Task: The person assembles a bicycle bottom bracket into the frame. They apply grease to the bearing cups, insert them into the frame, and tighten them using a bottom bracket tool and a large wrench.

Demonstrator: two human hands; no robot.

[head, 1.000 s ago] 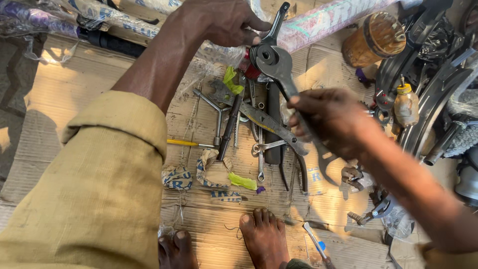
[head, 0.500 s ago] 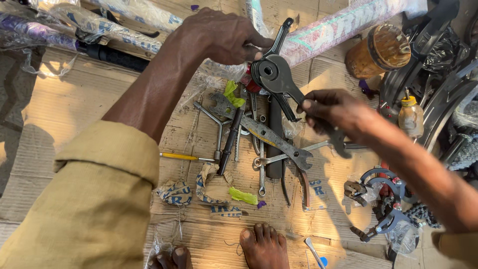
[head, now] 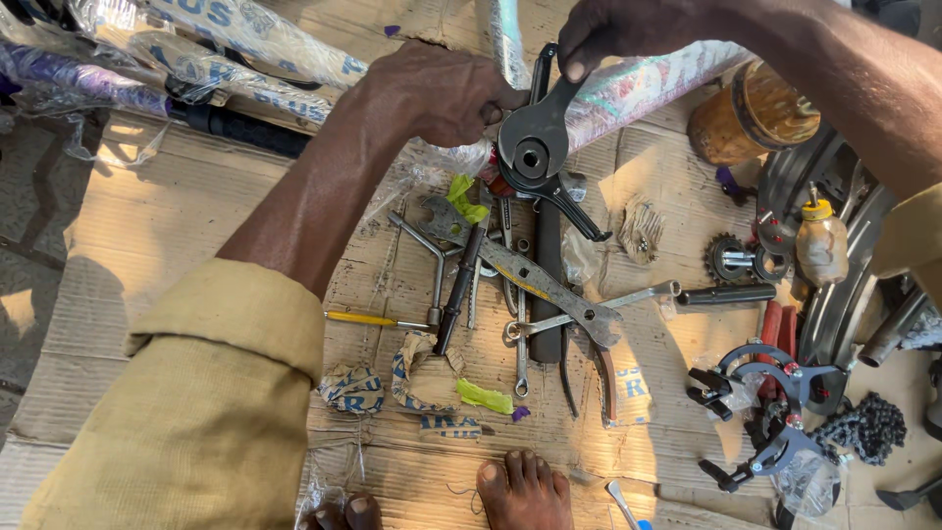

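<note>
**Gripping a black brake caliper from both sides over the wrapped frame tube**

Holding the black caliper brake (head: 535, 152) against the plastic-wrapped frame tube (head: 628, 83), both hands meet at the top of the head view. The left hand (head: 437, 93) lies just left of the caliper, its fingers curled shut against the part's left edge beside the round centre hole. The right hand (head: 628, 25) sits above and right of it, thumb and fingertips pinched on the upper arm of the caliper. The caliper's long axis runs up and down, tilted a little, from that pinched upper arm to a lower arm pointing down-right toward the loose tools. Both hands touch it; the left is nearer the centre hole. Below the caliper, on cardboard (head: 147, 226), lie a flat spanner (head: 535, 280), a Y-shaped wrench (head: 432, 245) and a yellow-handled screwdriver (head: 368, 319). An oil bottle (head: 822, 245) stands well to its right.
</note>
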